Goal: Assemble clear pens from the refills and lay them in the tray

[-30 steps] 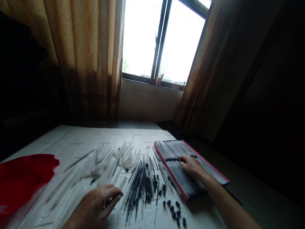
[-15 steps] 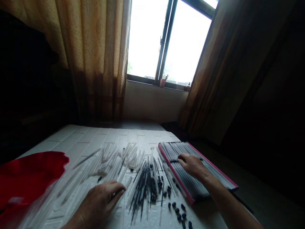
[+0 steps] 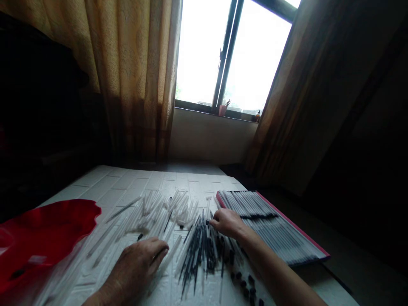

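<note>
Your right hand [image 3: 228, 222] is now off the pink-edged box [image 3: 287, 219] and over the thin dark rods [image 3: 193, 257] fanned on the desk [image 3: 127, 181], so work apparently shifts to that pile; fingers bunched, grip cannot be told. Your left hand [image 3: 142, 257], thumb and forefinger nearly together, sits beside slim clear plastic tubes [image 3: 151, 205]; hold unclear. Stubby black caps [image 3: 251, 279] lie near the rods; desk surface white, brick-embossed

Dim overall, white glare from the blown-out window [image 3: 204, 51] at upper centre, curtain [image 3: 134, 55] faintly lit at upper left, near-black right side, paler light across the table [image 3: 124, 182], smeared blur at lower left
</note>
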{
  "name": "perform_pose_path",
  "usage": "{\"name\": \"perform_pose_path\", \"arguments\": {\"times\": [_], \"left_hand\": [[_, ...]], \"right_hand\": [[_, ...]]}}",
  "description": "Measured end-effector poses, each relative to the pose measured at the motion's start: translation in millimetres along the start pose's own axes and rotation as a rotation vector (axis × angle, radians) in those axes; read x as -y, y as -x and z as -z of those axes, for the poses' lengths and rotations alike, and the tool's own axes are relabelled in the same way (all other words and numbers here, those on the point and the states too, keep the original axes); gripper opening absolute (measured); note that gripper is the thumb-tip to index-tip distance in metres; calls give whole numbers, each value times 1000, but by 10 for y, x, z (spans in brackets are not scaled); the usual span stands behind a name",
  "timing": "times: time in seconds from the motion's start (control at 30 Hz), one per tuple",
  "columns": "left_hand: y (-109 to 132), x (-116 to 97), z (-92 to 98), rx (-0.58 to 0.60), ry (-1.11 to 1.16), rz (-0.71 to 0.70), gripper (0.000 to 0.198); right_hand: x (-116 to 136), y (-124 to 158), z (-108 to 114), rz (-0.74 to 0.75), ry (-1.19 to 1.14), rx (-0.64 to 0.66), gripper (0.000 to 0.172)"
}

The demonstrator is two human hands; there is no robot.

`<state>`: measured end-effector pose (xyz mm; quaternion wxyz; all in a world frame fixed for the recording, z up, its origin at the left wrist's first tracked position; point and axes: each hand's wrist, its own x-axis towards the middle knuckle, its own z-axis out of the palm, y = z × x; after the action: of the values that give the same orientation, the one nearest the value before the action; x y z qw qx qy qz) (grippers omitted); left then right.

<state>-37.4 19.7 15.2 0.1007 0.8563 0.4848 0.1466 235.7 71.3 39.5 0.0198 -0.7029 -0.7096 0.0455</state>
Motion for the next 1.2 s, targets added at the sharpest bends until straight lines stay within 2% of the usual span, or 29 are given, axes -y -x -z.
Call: {"name": "perform_pose_path", "arguments": {"times": [0.27,0.5,0.67,0.83,0.97,1.1,1.2], "left_hand": [[-1,-61,23,13,-51,-4,26],[28,-66,5,-28,-12,-40,26],[18,-112,-2,-70,145,-78,27],[22,-141,-65,-165,353,-68,24],[36,-140,-152,-197,444,-103,28],[50,-150,-170,-253,473,-184,50],[66,-169,-118,-256,470,-310,46]], "right_hand": [[2,-106,-47,-59,-130,120,22],[-65,-60,-30,-35,-552,104,25],[139,150,25,121,-926,150,20],[432,344,21,248,-1154,224,26],[609,380,-26,264,-1257,285,29],[686,367,-50,222,-1324,290,31],[697,356,-43,208,-1320,291,32]]}}
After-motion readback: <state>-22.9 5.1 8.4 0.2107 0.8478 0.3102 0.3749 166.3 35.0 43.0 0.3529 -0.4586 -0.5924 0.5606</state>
